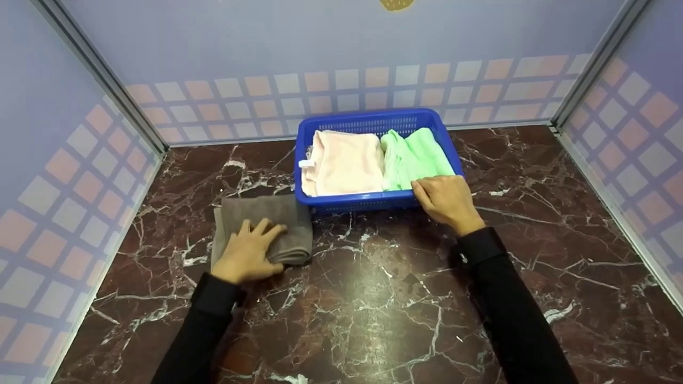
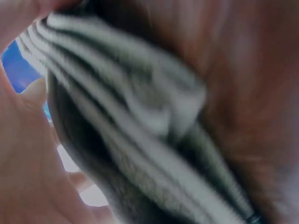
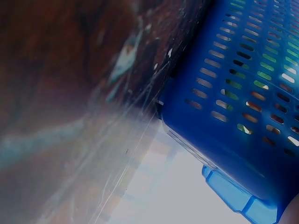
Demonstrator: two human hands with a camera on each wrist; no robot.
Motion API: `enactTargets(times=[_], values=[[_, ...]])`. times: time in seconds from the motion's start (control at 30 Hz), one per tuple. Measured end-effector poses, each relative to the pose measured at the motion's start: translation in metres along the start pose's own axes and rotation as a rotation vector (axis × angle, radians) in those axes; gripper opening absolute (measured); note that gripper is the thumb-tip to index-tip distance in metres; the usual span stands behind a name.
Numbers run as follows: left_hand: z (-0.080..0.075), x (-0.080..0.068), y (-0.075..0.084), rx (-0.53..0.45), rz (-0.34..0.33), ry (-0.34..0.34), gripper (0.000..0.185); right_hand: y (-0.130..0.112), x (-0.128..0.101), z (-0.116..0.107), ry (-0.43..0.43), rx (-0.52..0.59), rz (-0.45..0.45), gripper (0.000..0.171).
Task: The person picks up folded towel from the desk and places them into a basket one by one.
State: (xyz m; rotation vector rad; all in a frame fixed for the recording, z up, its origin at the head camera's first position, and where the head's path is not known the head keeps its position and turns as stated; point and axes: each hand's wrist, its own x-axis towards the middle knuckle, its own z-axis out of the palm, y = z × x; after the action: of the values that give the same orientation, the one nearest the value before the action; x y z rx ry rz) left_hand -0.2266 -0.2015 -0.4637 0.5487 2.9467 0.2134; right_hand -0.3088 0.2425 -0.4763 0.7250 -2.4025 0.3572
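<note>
**Currently: grey towel under left hand, basket steadied by right**

Left hand [image 1: 249, 252] lay flat on the folded grey towel [image 1: 277, 221], fingers spread and straight, pressing rather than pinching. The towel sat on the dark marble table [image 1: 384, 298], just left of the blue basket [image 1: 368, 121], its far right corner close to the basket's near left corner. The left wrist view showed the stacked fold edges [image 2: 140, 126] up close but blurred; layers looked fairly even.

Right hand [image 1: 444, 200] rested at the basket's near right rim, fingers bent over the edge beside the green towel [image 1: 419, 157]. Whether they truly clasped the rim could not be told. The pink towel [image 1: 344, 162] filled the basket's left half, the green one the right, touching along the middle.

Judgement on doing the step well: keep the palm flat so the folds do not slide apart, take the grey towel from under its thick folded edge so all layers come together, and hold the basket firmly against sliding on the smooth marble. Both halves looked occupied, so the grey towel would likely have to lie on top.

Writing: a small white tag [image 1: 307, 163] showed at the pink towel's left edge, too small to read. No other brand or label seen
</note>
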Motion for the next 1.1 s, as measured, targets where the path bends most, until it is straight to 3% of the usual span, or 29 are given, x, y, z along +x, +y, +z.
enactTargets(times=[0.13,0.27,0.43,0.73,0.97,1.1], values=[[0.005,-0.008,0.008,-0.007,0.094,0.07,0.082,0.005,-0.004,-0.004,0.005,-0.013,0.019,0.05],[0.007,-0.009,0.009,-0.022,0.133,0.091,0.081,0.008,-0.008,-0.004,-0.004,-0.022,0.026,0.05],[0.008,-0.011,0.016,-0.03,0.125,0.059,0.084,0.007,-0.008,-0.002,-0.019,-0.018,0.028,0.05],[0.009,-0.006,0.064,-0.005,0.15,-0.035,0.087,0.006,-0.006,-0.001,-0.004,-0.019,0.02,0.05],[0.01,-0.022,0.082,-0.057,0.137,-0.09,0.082,0.003,-0.004,0.003,-0.008,-0.016,0.006,0.051],[0.009,-0.034,0.094,-0.065,0.216,-0.106,0.081,0.002,-0.002,0.003,-0.011,-0.016,0.007,0.051]])
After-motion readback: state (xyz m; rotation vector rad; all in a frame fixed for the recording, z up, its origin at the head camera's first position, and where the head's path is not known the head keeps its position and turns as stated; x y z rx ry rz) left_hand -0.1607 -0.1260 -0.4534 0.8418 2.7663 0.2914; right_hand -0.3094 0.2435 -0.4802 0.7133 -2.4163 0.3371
